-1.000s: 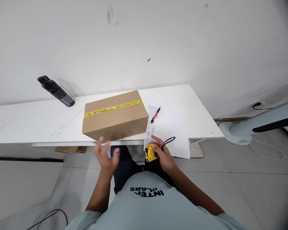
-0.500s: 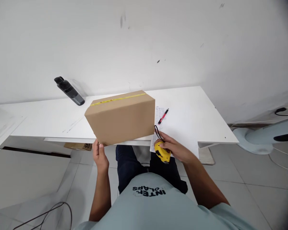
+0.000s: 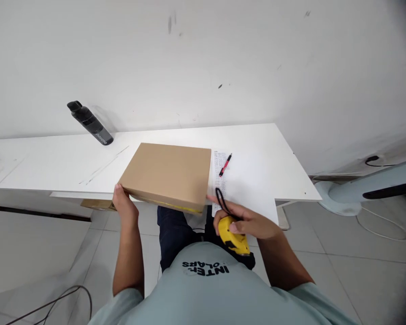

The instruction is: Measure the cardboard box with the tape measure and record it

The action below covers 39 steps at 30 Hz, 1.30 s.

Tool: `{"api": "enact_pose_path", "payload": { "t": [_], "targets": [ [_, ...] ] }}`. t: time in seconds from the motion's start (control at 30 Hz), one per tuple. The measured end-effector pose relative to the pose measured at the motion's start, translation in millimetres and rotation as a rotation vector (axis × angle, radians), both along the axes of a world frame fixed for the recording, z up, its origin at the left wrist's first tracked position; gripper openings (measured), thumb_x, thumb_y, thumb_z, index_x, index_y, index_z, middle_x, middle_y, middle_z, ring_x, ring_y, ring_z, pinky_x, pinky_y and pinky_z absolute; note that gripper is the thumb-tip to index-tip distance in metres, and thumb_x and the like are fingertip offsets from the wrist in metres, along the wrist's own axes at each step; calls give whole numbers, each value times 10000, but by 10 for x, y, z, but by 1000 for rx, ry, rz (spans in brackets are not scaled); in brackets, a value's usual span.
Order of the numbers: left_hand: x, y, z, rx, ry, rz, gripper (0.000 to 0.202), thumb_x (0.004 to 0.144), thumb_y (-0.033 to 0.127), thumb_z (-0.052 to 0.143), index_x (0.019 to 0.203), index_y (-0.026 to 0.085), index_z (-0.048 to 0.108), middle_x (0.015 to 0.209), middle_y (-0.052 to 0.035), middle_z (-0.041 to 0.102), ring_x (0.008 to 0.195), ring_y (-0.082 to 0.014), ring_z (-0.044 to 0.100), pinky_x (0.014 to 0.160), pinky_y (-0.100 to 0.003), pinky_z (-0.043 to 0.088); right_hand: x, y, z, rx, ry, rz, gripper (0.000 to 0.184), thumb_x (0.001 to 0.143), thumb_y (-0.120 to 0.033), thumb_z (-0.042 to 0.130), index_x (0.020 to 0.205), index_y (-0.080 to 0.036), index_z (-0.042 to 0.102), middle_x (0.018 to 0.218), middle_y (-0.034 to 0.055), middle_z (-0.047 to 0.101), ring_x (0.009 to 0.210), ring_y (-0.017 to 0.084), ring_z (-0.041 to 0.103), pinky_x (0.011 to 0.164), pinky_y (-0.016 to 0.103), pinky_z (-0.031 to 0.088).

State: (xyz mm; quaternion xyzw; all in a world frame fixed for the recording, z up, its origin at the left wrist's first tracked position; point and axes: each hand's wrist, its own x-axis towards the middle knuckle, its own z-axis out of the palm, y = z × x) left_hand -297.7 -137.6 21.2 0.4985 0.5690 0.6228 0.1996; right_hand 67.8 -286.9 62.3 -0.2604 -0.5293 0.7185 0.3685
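A brown cardboard box (image 3: pixel 169 171) lies at the front of the white table, its near side jutting past the edge. Along that near side runs a strip of yellow tape (image 3: pixel 176 206), partly in shade. My left hand (image 3: pixel 124 203) is closed on the box's near left corner. In my right hand (image 3: pixel 250 221) is a yellow tape measure (image 3: pixel 235 237) with a black wrist strap (image 3: pixel 221 201). The right index finger stretches out to the box's near right corner; whether it touches cannot be made out. Just right of the box lies a red and black pen (image 3: pixel 225 164) on printed paper (image 3: pixel 219 155).
A dark bottle (image 3: pixel 91 125) stands at the back left of the white table (image 3: pixel 71 162), near the wall. Under the table shows another carton (image 3: pixel 96 204). A pale blue stand (image 3: pixel 338 194) is on the floor at right, a cable (image 3: pixel 84 289) at lower left.
The box has been turned over toward me, so its yellow tape strip went from the top to the near side. My right hand and the tape measure came slightly closer to my body.
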Motion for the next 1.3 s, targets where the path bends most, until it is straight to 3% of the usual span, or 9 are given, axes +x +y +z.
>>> {"api": "enact_pose_path", "payload": {
  "t": [0.1, 0.23, 0.33, 0.53, 0.83, 0.97, 1.07, 1.17, 1.3],
  "targets": [
    [-33, 220, 210, -24, -36, 171, 559, 1014, 667, 445, 1333, 232, 591, 1396, -139, 645, 1270, -210, 645, 939, -314, 571, -95, 16, -6, -22, 82, 99, 923, 855, -439, 785, 1655, -254, 365, 1006, 81, 772, 847, 213, 713, 736, 350, 553],
    [110, -142, 372, 119, 33, 242, 516, 1066, 621, 345, 1449, 314, 505, 1550, -107, 527, 1471, -220, 509, 1092, -382, 535, 58, 153, -17, -76, 279, -432, 873, 811, -465, 664, 1613, -210, 432, 753, 17, 691, 530, 157, 549, 452, 258, 392],
    [312, -685, 226, 124, 31, 39, 548, 1060, 635, 330, 1497, 336, 470, 1627, -115, 457, 1522, -254, 460, 1139, -433, 516, 170, 276, -55, -141, 262, -576, 877, 772, -422, 587, 1605, -187, 438, 715, 3, 661, 457, 142, 456, 405, 255, 305],
    [521, -1317, -207, 10, 124, -357, 996, 830, 861, 585, 1647, 384, 274, 1739, -133, 269, 1612, -348, 313, 1230, -511, 441, -112, 336, -209, -302, 260, -357, 886, 715, -372, 618, 1570, -176, 494, 728, 19, 698, 517, 159, 520, 448, 256, 367],
    [240, -662, 7, -72, 184, -544, 897, 954, 822, 382, 1670, 295, 263, 1738, -147, 300, 1629, -316, 285, 1337, -487, 259, -284, 117, -564, -442, 537, -230, 574, 763, -347, 637, 1315, -214, 722, 727, 24, 686, 512, 145, 550, 390, 225, 394],
    [317, -573, 160, 164, 362, -342, 755, 1023, 681, 441, 1660, 314, 268, 1731, -163, 291, 1587, -314, 361, 1258, -509, 376, -276, 62, -513, -428, 526, -419, 426, 795, -369, 705, 1196, -237, 764, 828, 38, 728, 616, 151, 620, 472, 244, 488],
    [504, -763, 345, 488, 532, -225, 629, 1027, 567, 536, 1583, 299, 415, 1503, -150, 574, 1416, -282, 561, 1157, -487, 471, -275, 30, -401, -335, 454, -681, 328, 846, -425, 746, 1141, -284, 767, 912, 31, 754, 713, 159, 666, 575, 271, 562],
    [827, -981, 539, 713, 728, -485, 440, 998, 472, 644, 1389, 278, 590, 1065, -49, 753, 1031, -195, 728, 1062, -411, 534, -322, 20, -278, -205, 351, -909, 309, 877, -487, 758, 1129, -310, 748, 1008, 33, 765, 842, 180, 699, 674, 296, 598],
    [1267, -1087, 649, 839, 853, -655, 379, 963, 438, 724, 1253, 208, 642, 1001, -40, 787, 965, -165, 747, 1044, -362, 545, -460, 5, -131, -51, 220, -941, 369, 911, -593, 716, 1158, -319, 712, 1074, 53, 760, 932, 212, 714, 762, 349, 625]
  ]
}}
